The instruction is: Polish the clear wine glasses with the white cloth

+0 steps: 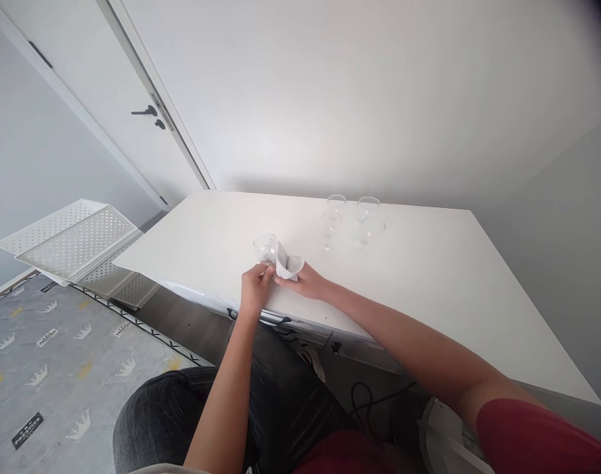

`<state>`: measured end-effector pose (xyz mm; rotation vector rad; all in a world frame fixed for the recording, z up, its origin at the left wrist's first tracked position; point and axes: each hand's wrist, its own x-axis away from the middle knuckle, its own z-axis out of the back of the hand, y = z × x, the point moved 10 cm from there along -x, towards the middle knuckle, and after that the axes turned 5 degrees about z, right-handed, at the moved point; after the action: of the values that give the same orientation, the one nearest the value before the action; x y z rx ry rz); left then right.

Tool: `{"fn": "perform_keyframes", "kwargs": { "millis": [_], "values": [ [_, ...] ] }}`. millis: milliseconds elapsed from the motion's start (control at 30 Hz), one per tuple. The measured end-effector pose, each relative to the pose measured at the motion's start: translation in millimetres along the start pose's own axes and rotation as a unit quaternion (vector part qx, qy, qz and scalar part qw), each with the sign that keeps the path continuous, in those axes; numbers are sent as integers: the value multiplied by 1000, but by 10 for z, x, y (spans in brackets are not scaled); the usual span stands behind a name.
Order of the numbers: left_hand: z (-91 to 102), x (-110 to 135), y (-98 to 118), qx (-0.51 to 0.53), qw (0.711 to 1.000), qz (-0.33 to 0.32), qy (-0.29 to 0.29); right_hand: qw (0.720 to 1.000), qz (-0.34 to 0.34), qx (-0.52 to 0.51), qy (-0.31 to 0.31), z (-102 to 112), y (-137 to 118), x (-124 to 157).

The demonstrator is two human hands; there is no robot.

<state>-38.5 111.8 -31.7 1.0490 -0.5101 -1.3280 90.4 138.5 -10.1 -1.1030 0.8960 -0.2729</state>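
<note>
Near the front edge of the white table, my left hand [255, 286] is closed with its fingers pinched at the lower part of a clear stemmed glass [264, 243]. The glass's bowl points up and away from me. Close beside it, my right hand [307, 282] is wrapped round a curved white sheet [291, 265], which rests against the side of the glass. Whether the sheet is paper or cloth, I cannot tell. My fingers partly hide the glass's stem and foot.
Several clear stemmed glasses [368, 209] stand toward the back of the white table [438, 276]. Left of it are white perforated metal panels [83, 243] and a grey printed mattress [63, 355]. Behind are a wall and a door with a black handle [145, 111]. A black cable [362, 401] lies below.
</note>
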Motion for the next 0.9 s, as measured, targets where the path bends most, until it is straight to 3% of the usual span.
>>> {"fn": "perform_keyframes", "kwargs": {
  "millis": [67,233,333,500,767,900],
  "values": [
    [5,5,-20,-2,1000,16,3,997,-32,-70,1,8,97,0],
    [-41,3,-48,7,1000,21,-11,968,-103,-202,111,209,363,41],
    [-36,-3,-42,1,1000,15,-8,959,-116,-239,97,171,346,31],
    [15,4,1,6,1000,-7,18,974,-112,-184,64,126,221,3],
    [80,63,-76,19,997,55,55,994,-71,-85,19,147,163,-28],
    [79,39,34,39,998,11,49,992,-93,-82,-8,120,162,-17]
  ]
}}
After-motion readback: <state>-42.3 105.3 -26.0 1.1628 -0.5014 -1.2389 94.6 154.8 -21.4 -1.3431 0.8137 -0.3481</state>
